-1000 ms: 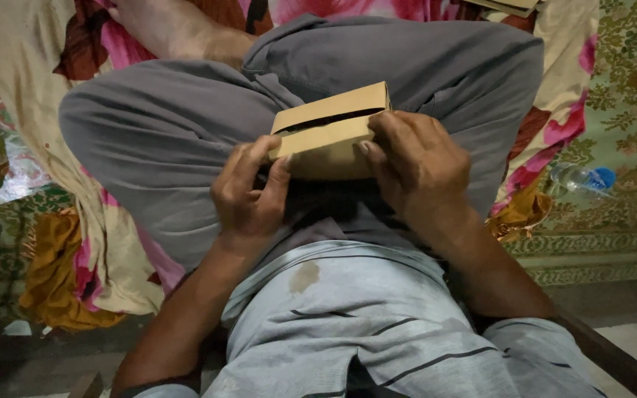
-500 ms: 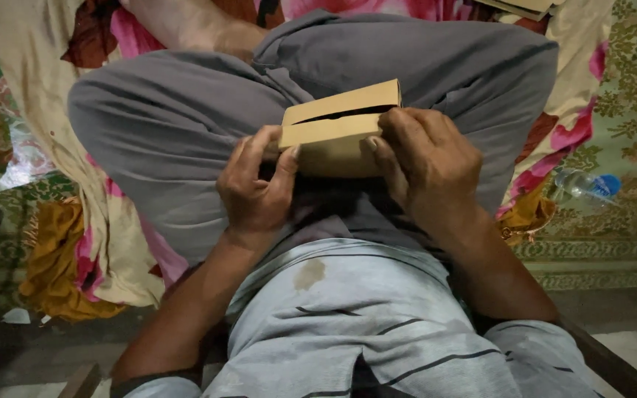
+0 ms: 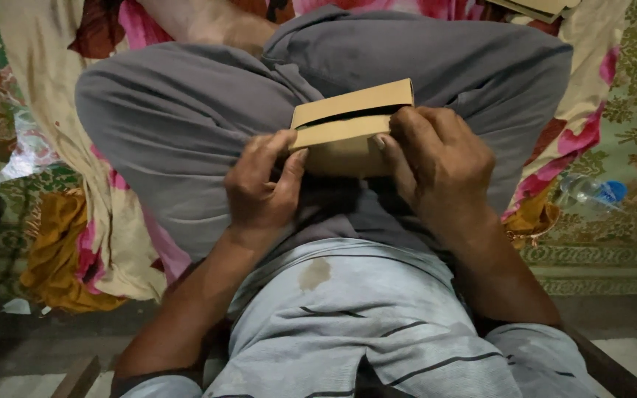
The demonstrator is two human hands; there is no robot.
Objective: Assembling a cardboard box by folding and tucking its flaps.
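Note:
A small brown cardboard box (image 3: 348, 121) rests over my crossed grey-trousered legs (image 3: 186, 118), its top flap slightly raised so a dark slit shows. My left hand (image 3: 259, 188) grips the box's left end, thumb on its front face. My right hand (image 3: 440, 166) holds the right end, fingers curled over the front edge. Both hands keep the box in my lap, near the middle of the view.
A flowered pink and cream cloth (image 3: 591, 81) lies under my legs. A clear plastic bottle with a blue cap (image 3: 591, 191) lies on the patterned green mat at right. More cardboard (image 3: 543, 7) shows at the top right. Yellow cloth (image 3: 60, 250) is bunched at left.
The view has shifted slightly, so the box and hands sit a little further right and up. My grip on the box looks the same.

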